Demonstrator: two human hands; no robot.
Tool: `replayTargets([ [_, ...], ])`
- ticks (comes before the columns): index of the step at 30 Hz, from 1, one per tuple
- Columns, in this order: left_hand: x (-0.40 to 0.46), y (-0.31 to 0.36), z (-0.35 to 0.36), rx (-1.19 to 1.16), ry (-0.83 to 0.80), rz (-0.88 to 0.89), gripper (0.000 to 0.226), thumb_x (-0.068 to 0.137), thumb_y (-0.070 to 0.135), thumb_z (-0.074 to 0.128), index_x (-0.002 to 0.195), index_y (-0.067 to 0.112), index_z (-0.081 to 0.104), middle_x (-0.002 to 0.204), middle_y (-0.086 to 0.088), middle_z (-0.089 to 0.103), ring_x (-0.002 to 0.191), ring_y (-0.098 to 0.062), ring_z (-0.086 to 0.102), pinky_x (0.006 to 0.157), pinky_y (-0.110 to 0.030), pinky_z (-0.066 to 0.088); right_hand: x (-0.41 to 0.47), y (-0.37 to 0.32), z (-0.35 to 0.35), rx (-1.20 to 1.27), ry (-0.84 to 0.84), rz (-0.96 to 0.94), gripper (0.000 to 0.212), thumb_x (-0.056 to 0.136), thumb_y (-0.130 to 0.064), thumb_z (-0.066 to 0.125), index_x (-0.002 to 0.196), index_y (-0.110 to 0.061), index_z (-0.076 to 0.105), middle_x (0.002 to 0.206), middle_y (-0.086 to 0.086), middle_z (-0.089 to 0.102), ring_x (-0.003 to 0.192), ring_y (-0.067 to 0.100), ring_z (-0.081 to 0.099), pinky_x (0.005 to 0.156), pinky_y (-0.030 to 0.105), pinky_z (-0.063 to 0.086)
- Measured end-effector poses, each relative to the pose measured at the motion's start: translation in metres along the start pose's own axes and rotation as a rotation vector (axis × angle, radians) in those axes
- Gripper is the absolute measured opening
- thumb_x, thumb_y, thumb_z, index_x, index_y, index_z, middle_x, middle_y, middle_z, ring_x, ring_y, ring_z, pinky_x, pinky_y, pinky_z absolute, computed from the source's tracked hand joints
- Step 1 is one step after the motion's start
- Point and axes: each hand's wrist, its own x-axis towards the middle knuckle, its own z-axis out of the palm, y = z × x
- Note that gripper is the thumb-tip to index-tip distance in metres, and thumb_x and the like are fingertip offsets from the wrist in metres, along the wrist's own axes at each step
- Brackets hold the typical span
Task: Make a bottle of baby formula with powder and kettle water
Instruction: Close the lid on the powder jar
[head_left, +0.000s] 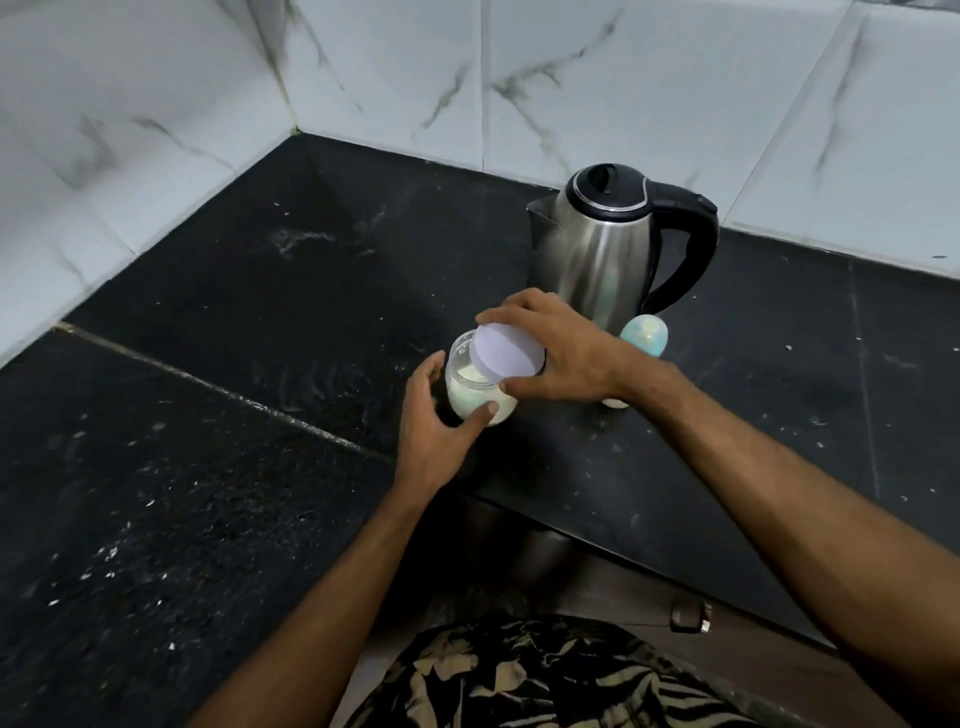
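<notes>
Your steel kettle (602, 254) stands upright toward the back edge of the black stone counter (234, 467), close to the marble-tiled wall (649, 78), lid closed, black handle turned to the right. Just in front of its base a baby bottle (645, 336) with a pale teal cap is mostly hidden behind your right wrist; you cannot tell what is in it. Pale specks and smears are scattered across the counter, thicker toward the left front.

Near the counter's front edge, in front of the kettle, sits the clear powder jar (475, 387), its mouth uncovered on the left side and pale cream powder filling the lower part. Your left hand (436, 431) cups the jar, thumb and fingers wrapped around its side. Your right hand (561, 348) grips the lilac lid (506, 349) by its rim, tilted over the jar's right side, partly covering the opening.
</notes>
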Motion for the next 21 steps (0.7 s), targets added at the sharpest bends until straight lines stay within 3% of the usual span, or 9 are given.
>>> replayTargets([
  [2, 0.008, 0.005, 0.000, 0.021, -0.049, 0.009, 0.093, 0.067, 0.043, 0.083, 0.145, 0.025, 0.037, 0.145, 0.009, 0.046, 0.130, -0.005, 0.047, 0.103, -0.026, 0.044, 0.013, -0.003, -0.003, -0.047, -0.057, -0.027, 0.076, 0.078, -0.040, 0.076, 0.144, -0.032, 0.041, 0.135, -0.003, 0.040, 0.123, 0.014, 0.036, 0.101, 0.028, 0.037],
  [5, 0.014, 0.016, 0.003, 0.009, -0.081, 0.009, 0.090, 0.067, 0.035, 0.086, 0.143, 0.023, 0.039, 0.142, 0.007, 0.049, 0.127, -0.008, 0.050, 0.105, -0.032, 0.046, 0.026, -0.006, -0.003, -0.093, -0.128, -0.036, 0.076, 0.077, -0.039, 0.076, 0.144, -0.033, 0.041, 0.136, -0.003, 0.039, 0.123, 0.013, 0.034, 0.101, 0.029, 0.037],
  [9, 0.018, 0.026, 0.007, 0.033, -0.116, -0.018, 0.080, 0.072, 0.019, 0.088, 0.134, 0.030, 0.039, 0.126, 0.013, 0.049, 0.116, -0.005, 0.049, 0.094, -0.011, 0.040, 0.032, -0.009, 0.003, -0.107, -0.143, -0.035, 0.076, 0.076, -0.040, 0.076, 0.143, -0.032, 0.042, 0.134, -0.003, 0.041, 0.119, 0.014, 0.035, 0.101, 0.034, 0.043],
  [14, 0.019, 0.023, 0.006, 0.050, -0.123, -0.045, 0.086, 0.070, 0.022, 0.088, 0.141, 0.024, 0.040, 0.131, 0.010, 0.051, 0.118, -0.006, 0.049, 0.102, -0.026, 0.042, 0.034, -0.010, 0.008, -0.111, -0.141, -0.028, 0.077, 0.074, -0.040, 0.077, 0.143, -0.033, 0.042, 0.131, -0.004, 0.041, 0.116, 0.013, 0.035, 0.099, 0.035, 0.045],
  [18, 0.020, 0.024, 0.006, 0.088, -0.118, -0.050, 0.086, 0.071, 0.023, 0.088, 0.142, 0.021, 0.040, 0.130, 0.009, 0.050, 0.121, -0.009, 0.049, 0.097, -0.018, 0.040, 0.033, -0.010, 0.011, -0.129, -0.134, -0.021, 0.078, 0.073, -0.045, 0.077, 0.143, -0.033, 0.044, 0.129, -0.005, 0.042, 0.115, 0.012, 0.036, 0.097, 0.034, 0.046],
  [21, 0.020, 0.029, 0.005, 0.107, -0.146, -0.051, 0.083, 0.074, 0.019, 0.086, 0.143, 0.016, 0.040, 0.138, -0.003, 0.052, 0.127, -0.019, 0.050, 0.108, -0.037, 0.042, 0.033, -0.013, 0.010, -0.164, -0.113, 0.024, 0.080, 0.074, -0.054, 0.077, 0.143, -0.032, 0.043, 0.129, -0.005, 0.043, 0.118, 0.014, 0.039, 0.098, 0.034, 0.046],
])
